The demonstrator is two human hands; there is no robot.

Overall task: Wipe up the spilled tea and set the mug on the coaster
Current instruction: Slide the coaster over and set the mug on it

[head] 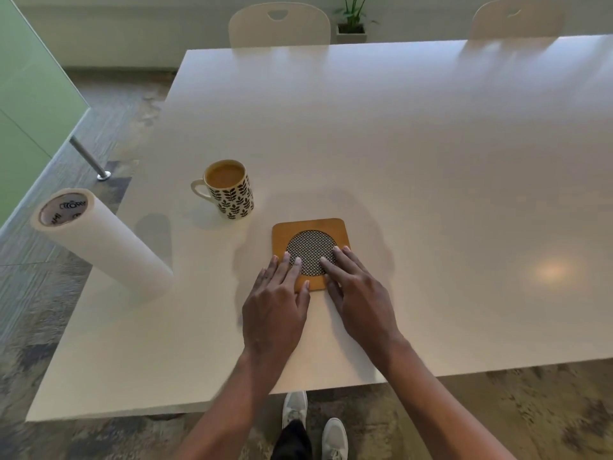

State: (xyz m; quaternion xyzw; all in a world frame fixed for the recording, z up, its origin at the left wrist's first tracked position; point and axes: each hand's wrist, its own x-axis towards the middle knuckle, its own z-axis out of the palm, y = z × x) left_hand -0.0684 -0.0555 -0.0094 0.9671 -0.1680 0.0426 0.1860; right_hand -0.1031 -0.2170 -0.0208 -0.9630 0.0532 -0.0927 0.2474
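The left grip (275, 307) and right grip (361, 300) lay flat, fingers straight, on the coaster (311, 227); it probably wanted squaring gently (full mug (232, 194) near).

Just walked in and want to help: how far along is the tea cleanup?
Done: nothing clearly; the faint dark patch round the coaster may be shadow or wet. In hand: left hand and right hand rest straight fingers on the coaster. Left: the mug, holding tea, stands on the table left of and beyond the coaster; the towel roll stands untouched.
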